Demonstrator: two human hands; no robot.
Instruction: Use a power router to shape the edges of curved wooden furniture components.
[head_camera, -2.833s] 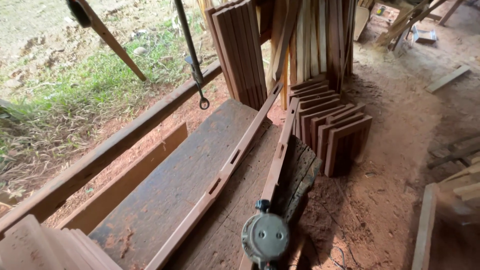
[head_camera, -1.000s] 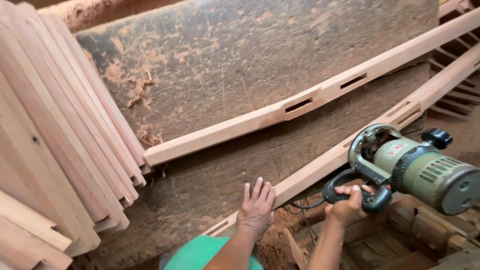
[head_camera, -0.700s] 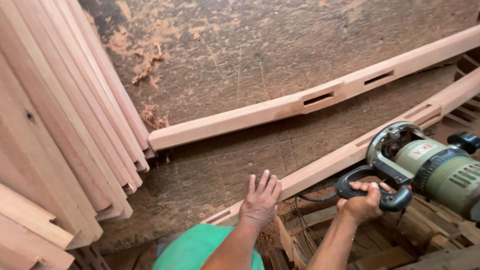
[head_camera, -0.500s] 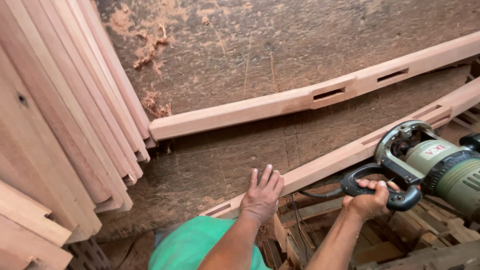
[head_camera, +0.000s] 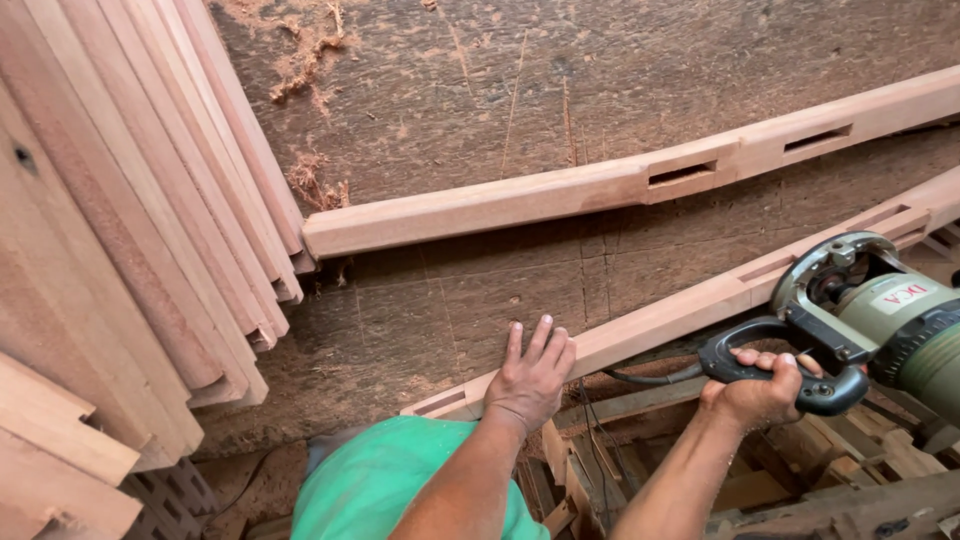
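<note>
I judge I'm bracing: my left hand (head_camera: 530, 380) flat and empty on the near rail (head_camera: 700, 300), my right hand (head_camera: 760, 390) at three o'clock wrapped round the power tool (head_camera: 880, 320) handle, which needs lowering onto the wood.

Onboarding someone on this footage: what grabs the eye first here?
The green power tool at the right edge, its black handle gripped by the right hand. Next, the left hand spread flat on the near end of a long mortised wooden rail at the edge of the dark, sawdust-strewn workbench, with a second slotted rail lying across the bench above it. A stack of reddish wooden boards fills the left side.
</note>
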